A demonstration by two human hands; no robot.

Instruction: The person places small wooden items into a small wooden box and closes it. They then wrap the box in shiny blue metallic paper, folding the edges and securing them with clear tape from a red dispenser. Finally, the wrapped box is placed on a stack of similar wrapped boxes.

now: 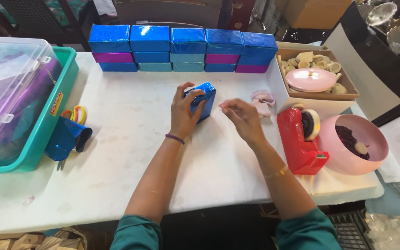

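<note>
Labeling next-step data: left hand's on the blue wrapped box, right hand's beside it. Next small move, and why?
Probably bring the right hand onto the blue wrapped box. The left hand steadies it tilted on the white table, and the right fingertips look pinched, maybe holding tape; the red tape dispenser sits close.

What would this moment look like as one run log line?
left hand: grips blue wrapped box on white table | right hand: fingers pinched beside box, contents unclear | red tape dispenser: right of hands

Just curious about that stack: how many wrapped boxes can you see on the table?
16: fifteen in the wall at the table's far edge, five per row, three rows, plus one blue box in the left hand. More may hide behind.
</note>
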